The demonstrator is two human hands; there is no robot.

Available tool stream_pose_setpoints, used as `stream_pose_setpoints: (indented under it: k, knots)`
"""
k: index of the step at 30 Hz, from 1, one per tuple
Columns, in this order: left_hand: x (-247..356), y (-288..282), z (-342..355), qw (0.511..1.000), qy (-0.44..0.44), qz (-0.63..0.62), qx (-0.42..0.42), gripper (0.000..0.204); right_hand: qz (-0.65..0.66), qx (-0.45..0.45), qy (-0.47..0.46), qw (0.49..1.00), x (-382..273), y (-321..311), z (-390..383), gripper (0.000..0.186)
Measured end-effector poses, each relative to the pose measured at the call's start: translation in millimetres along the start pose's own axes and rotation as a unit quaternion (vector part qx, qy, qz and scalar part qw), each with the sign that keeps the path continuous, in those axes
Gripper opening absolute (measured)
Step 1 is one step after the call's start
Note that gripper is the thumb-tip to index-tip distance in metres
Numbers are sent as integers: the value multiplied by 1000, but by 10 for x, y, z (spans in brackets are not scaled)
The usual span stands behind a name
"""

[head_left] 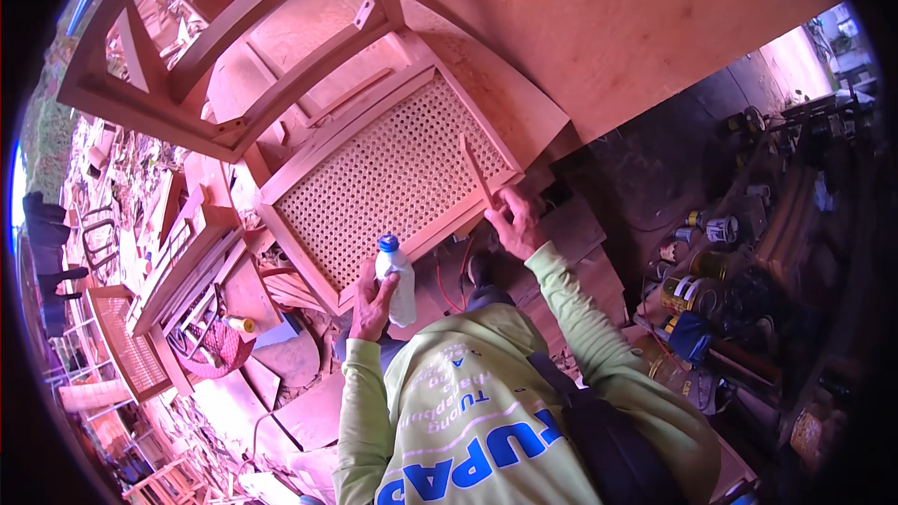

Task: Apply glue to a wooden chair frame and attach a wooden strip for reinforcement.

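My left hand (372,304) was closed around a small white plastic bottle with a blue cap (397,279), which I held upright just below the lower edge of the chair's seat. My right hand (514,220) pinched the lower end of a thin wooden stick (476,169), whose upper end lay tilted across the woven cane panel (388,173). That panel sat in the pale bare-wood chair frame (234,65), tipped on its side against a large plywood sheet (636,19). To my right, well apart, metal tins (687,292) stood in a cluttered dark corner. Offcuts of wood (281,383) lay on the floor to my left.
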State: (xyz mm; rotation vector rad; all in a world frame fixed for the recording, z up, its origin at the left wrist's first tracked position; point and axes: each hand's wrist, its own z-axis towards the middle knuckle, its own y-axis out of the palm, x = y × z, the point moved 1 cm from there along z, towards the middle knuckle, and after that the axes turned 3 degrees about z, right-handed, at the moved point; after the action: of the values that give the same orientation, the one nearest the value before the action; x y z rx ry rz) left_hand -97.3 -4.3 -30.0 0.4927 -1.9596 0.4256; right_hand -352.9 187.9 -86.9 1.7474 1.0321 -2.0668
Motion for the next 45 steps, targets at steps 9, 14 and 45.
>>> stream_pose_setpoints:
  k: [9,14,45]
  knots:
    - [69,-49,-4,997,-1,72,2,41,-260,-50,-138,955,-236,101,-147,36]
    - [69,-40,5,998,-8,59,6,46,-283,-61,-128,948,-171,154,-185,42]
    - [-10,-62,-9,999,-10,42,1,51,-213,-91,-142,962,-175,-9,-161,41]
